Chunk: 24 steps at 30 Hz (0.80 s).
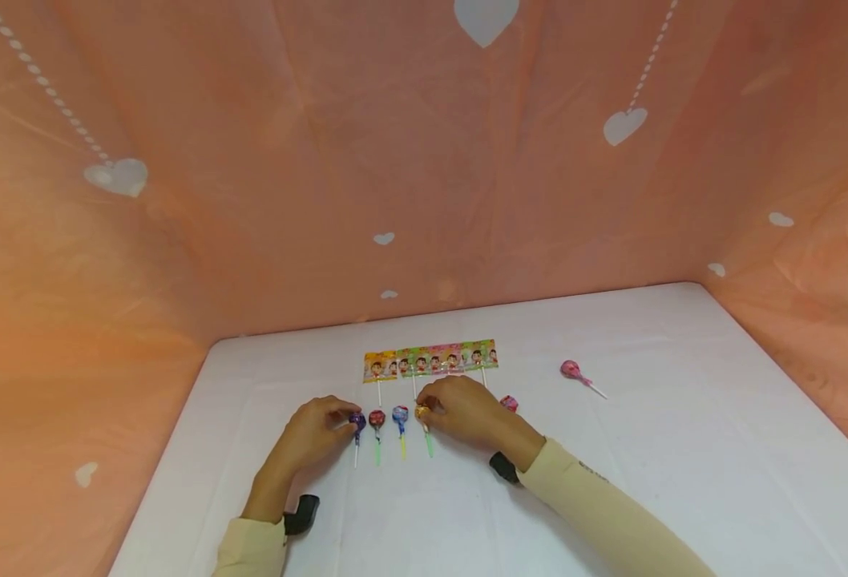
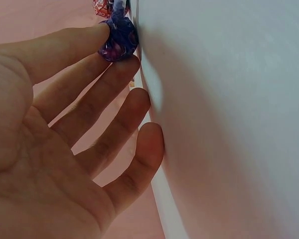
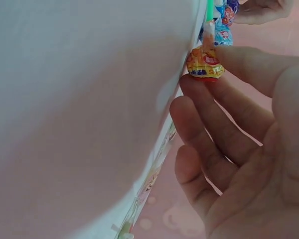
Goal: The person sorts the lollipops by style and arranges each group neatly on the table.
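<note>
Four-fingers-and-thumb views at both wrists show round wrapped lollipops at the fingertips. My left hand pinches the head of a purple lollipop between thumb and fingers, its white stick toward me. With its thumb and fingertips, my right hand pinches a yellow lollipop with a green stick. Between the hands lie a red lollipop and a blue lollipop, side by side in one row with the held ones. Behind my right hand, a pink lollipop is partly hidden.
Flat-wrapped lollipops with cartoon faces form a row behind the round ones, sticks toward me. Another pink lollipop lies apart on the right. The white table meets a peach curtain with hearts at the back and sides.
</note>
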Tool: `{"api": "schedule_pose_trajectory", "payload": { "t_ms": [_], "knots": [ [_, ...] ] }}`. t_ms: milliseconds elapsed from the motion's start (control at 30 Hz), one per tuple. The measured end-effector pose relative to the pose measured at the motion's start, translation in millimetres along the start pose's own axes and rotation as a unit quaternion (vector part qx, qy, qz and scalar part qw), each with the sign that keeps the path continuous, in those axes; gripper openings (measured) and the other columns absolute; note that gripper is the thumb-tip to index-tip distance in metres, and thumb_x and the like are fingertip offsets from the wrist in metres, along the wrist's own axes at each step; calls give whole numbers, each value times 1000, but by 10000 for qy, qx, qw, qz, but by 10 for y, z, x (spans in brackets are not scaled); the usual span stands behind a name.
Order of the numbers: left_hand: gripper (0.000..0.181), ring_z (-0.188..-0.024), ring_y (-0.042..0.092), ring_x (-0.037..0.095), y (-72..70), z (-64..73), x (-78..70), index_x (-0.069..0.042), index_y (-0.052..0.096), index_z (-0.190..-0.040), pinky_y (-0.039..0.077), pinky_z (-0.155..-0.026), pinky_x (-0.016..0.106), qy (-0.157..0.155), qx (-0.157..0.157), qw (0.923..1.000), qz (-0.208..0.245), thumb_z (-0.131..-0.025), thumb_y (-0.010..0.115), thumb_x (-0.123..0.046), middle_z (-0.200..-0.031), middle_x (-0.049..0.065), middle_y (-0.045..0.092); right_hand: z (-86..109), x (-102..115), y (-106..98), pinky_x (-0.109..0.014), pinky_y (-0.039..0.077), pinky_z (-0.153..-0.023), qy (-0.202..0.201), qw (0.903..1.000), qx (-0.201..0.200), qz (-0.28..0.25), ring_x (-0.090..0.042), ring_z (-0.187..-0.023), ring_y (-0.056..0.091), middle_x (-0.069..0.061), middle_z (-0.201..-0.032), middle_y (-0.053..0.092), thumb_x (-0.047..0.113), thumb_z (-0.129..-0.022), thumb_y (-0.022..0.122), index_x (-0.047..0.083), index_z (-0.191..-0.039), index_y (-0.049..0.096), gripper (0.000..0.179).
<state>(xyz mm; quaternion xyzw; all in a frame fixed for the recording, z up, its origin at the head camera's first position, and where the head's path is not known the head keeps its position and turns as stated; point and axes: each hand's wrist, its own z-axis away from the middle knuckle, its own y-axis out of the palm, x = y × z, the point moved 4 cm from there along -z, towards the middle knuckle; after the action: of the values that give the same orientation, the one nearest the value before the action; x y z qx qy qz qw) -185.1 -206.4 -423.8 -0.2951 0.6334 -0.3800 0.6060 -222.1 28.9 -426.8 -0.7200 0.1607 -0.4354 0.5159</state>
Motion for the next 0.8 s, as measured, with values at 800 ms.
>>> {"api": "schedule_pose_trajectory", "payload": {
  "t_ms": [800],
  "knots": [
    [22, -100, 65, 21, 3, 11, 8, -14, 76, -108, 53, -94, 49, 102, -52, 9999, 32, -86, 75, -11, -103, 1, 73, 527, -275, -491, -37, 53, -86, 792, 9933, -643, -552, -15, -95, 62, -1, -110, 71, 27, -91, 70, 16, -115, 73, 26]
  ]
}}
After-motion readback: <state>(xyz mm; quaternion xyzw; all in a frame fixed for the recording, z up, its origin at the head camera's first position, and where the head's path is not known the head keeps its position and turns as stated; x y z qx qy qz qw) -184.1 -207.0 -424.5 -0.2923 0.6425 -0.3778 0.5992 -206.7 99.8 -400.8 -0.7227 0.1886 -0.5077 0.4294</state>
